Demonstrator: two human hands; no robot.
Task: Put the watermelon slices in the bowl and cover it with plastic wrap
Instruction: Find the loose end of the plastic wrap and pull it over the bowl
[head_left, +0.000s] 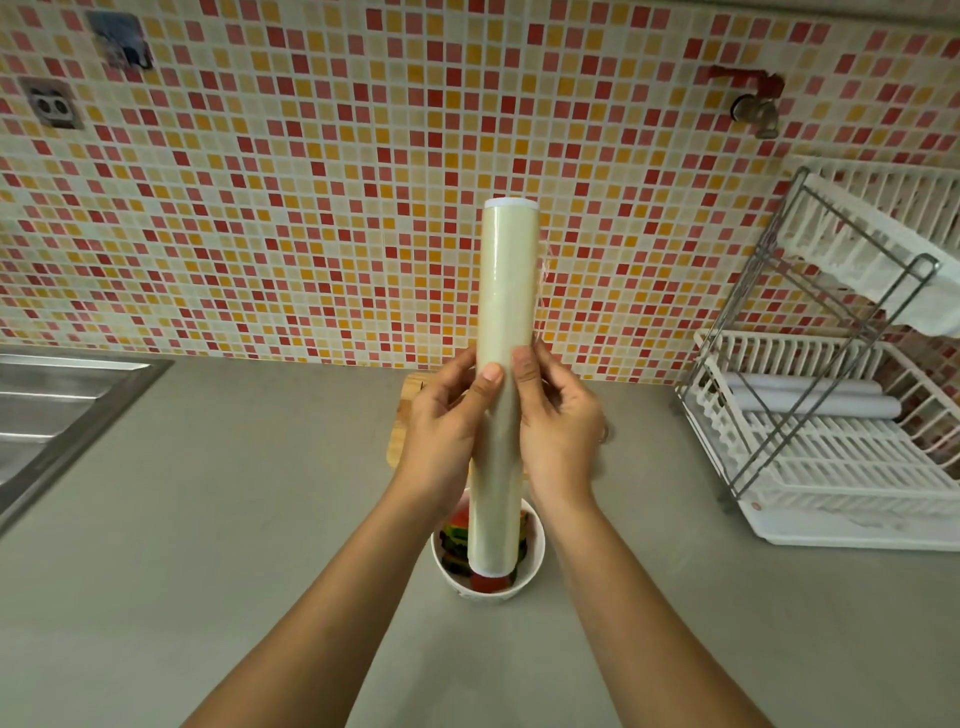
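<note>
A wall of small red, orange and cream mosaic tiles (311, 208) rises behind a grey tabletop (234, 493). In the head view, both forearms reach forward over this tabletop and meet at a roll of plastic wrap (506, 322), held upright, its far end capped in white and its near end hanging over the bowl (488, 582).

The left hand (441, 441) grips the roll from its left side, thumb laid flat across the front and the other fingers curled around behind. The right hand (558, 431) closes on the roll from the right, its fingertips (524, 364) pressed to the film beside the left thumb; a thin loose edge of film shows along the roll's right side above those fingers. Whether they are pinching that edge cannot be told.

Below the wrists, nearer the camera than the fingers, sits the white bowl with the watermelon slices (452, 530) inside, red flesh and dark green rind showing on either side of the roll. Just beyond the fingers, a wooden cutting board (408, 405) lies mostly hidden by the hands.

To the left of the fingers, well apart, is a steel sink (57, 405). To the right stands a white dish rack (831, 415) with a wire frame. On the wall above it is a tap (756, 111).
</note>
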